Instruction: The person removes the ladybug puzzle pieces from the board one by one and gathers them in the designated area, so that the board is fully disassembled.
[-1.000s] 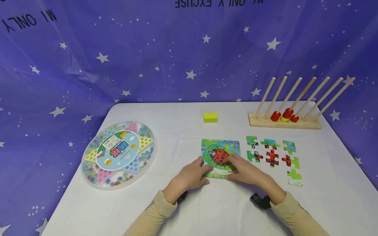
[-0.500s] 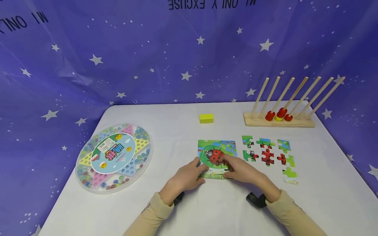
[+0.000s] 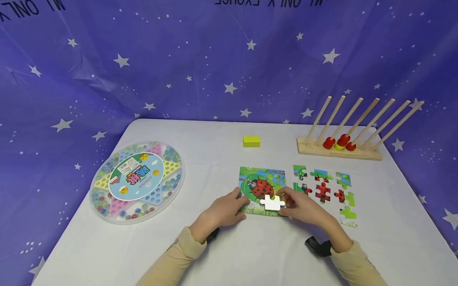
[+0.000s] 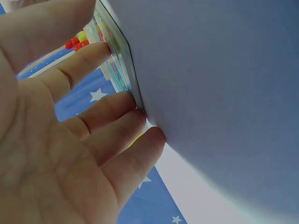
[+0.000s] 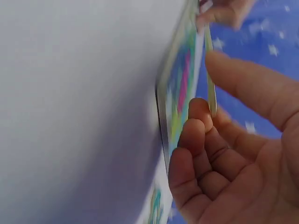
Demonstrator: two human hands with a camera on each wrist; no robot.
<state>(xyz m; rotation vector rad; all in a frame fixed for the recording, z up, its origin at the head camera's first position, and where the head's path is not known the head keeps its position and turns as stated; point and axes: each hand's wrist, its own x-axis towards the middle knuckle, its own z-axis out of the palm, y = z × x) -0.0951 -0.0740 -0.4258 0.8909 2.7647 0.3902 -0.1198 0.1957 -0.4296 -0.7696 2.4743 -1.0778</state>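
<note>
In the head view a ladybug puzzle board (image 3: 261, 183) lies at the middle of the table. Over its lower right part my right hand (image 3: 302, 205) pinches a puzzle piece (image 3: 272, 203) between thumb and fingers. That piece looks blank white from above. From the right wrist view, only the thin edge of the puzzle piece (image 5: 211, 86) shows, raised off the board. My left hand (image 3: 224, 208) rests at the board's left edge. In the left wrist view its extended fingers (image 4: 114, 109) touch the board's side.
Several loose puzzle pieces (image 3: 323, 193) lie right of the board. Behind stands a yellow block (image 3: 251, 141). A wooden peg rack (image 3: 339, 150) with red and yellow beads is at the back right. To the left sits a round marble game box (image 3: 137, 180).
A puzzle piece has come up off the lower part of the board in my right hand and now shows white. The left hand has stayed at the board's edge.
</note>
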